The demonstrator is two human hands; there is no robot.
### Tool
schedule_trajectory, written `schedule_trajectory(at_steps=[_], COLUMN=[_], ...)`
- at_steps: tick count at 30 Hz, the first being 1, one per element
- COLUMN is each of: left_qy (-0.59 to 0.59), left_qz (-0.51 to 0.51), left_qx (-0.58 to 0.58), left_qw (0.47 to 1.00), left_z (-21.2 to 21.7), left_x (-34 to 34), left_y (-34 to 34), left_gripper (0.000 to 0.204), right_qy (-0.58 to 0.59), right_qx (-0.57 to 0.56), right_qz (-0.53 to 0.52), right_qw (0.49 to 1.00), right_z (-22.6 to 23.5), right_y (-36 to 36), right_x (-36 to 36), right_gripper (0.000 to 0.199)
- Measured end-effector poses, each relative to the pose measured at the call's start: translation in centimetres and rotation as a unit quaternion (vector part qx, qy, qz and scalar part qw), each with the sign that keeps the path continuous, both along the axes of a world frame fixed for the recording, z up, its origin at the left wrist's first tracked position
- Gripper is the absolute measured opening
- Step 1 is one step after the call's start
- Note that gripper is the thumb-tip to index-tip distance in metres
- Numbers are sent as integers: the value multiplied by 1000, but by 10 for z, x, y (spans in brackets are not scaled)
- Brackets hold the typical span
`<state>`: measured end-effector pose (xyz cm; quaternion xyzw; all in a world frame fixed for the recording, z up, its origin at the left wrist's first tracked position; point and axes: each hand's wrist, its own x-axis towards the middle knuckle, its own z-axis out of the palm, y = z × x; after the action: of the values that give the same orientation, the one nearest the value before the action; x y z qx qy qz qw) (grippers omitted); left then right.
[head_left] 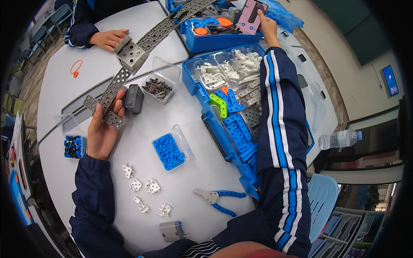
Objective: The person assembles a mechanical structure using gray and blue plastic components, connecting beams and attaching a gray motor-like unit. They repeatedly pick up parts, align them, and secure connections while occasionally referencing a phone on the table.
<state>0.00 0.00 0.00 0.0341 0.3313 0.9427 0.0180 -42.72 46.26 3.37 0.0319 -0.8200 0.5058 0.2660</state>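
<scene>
My left hand [102, 136] is closed around the near end of a long grey perforated beam assembly [155, 35], which slants up and away to the far right. A square grey bracket [131, 54] stands out from its middle. At the far right, my right hand [268, 28] grips a smartphone [251, 16] with a pinkish screen, the thumb over the screen. The phone is above a blue bin of parts [223, 42]. Close by my left hand are a dark grey block [134, 99] and a small clear box of blue and black pins [73, 146].
A blue case [195, 89] of sorted parts lies right of centre. Nearer are a box of blue pins [169, 151], white connectors [152, 186], blue-handled pliers [213, 198] and a grey motor-like block [171, 231]. Another person's hand [109, 40] rests across the table. A water bottle [340, 139] is at right.
</scene>
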Motion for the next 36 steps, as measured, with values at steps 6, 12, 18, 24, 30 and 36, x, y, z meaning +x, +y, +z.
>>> schedule_trajectory(at_steps=[6,12,18,24,30,36], left_qy=[-5,3,2,-8,-4,-9], left_qz=[4,1,0,-5,-3,1], left_qx=[-4,-18,-15,-13,-17,-20], left_qw=[1000,1000,1000,1000,1000,1000], left_z=[-2,-1,0,-1,-1,0], left_x=[0,0,0,1,1,2], left_y=[2,0,1,-1,0,1], left_gripper=[55,54,54,55,54,54], right_qy=[24,11,37,19,-5,-41], right_qx=[-50,-57,-51,-52,-50,-81], right_qz=[39,61,67,73,93,130], right_qw=[998,996,996,996,994,987], right_z=[-7,-10,-13,-10,-8,-10], right_y=[4,5,5,4,8,17], right_x=[-6,-9,-5,-1,-2,-7], right_gripper=[57,51,51,48,43,38])
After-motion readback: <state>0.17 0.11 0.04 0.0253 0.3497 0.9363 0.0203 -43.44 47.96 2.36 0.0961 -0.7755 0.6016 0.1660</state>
